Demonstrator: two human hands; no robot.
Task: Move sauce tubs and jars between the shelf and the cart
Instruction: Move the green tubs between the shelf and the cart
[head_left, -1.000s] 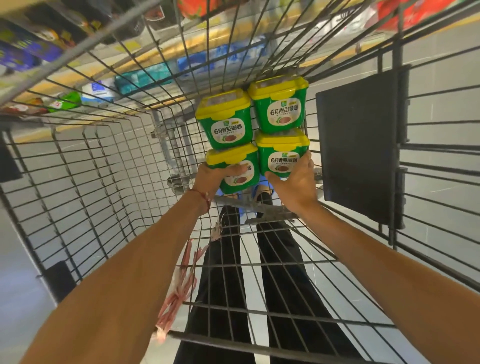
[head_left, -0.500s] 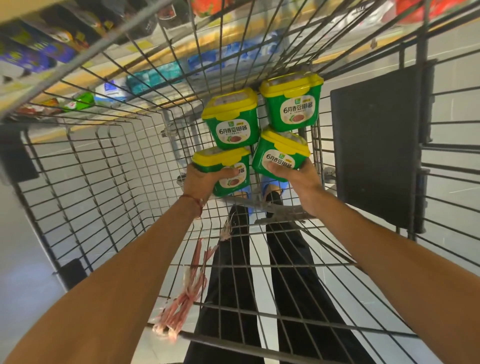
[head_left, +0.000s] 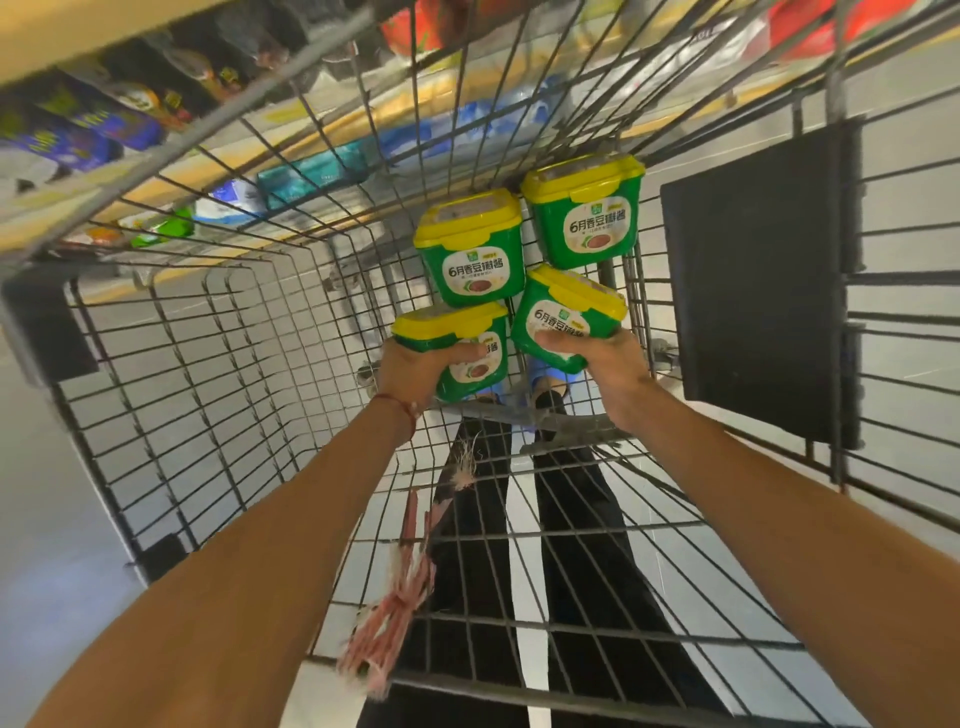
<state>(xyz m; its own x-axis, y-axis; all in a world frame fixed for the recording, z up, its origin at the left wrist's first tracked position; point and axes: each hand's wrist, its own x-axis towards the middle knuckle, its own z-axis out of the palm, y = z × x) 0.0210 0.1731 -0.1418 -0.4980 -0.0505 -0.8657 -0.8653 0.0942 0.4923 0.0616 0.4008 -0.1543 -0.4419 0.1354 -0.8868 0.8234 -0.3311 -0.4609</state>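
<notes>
Several green sauce tubs with yellow lids are inside the wire cart (head_left: 218, 364), near its far right corner. My left hand (head_left: 421, 371) grips the near left tub (head_left: 467, 343), with the thumb across its front label. My right hand (head_left: 605, 366) grips the near right tub (head_left: 563, 317), which is tilted to the left. Behind them stand two more tubs, a far left tub (head_left: 472, 249) and a far right tub (head_left: 584, 213), both upright on the cart floor.
A black panel (head_left: 758, 280) hangs on the cart's right wall. Shelves with blue, teal and dark packages (head_left: 311, 176) run beyond the cart's far side. A pink tassel (head_left: 400, 592) dangles from my left wrist. Dark trouser legs show beneath the cart floor.
Both hands have closed on the two near tubs and lifted them slightly. The right tub has tipped to the left. The two far tubs have stayed put.
</notes>
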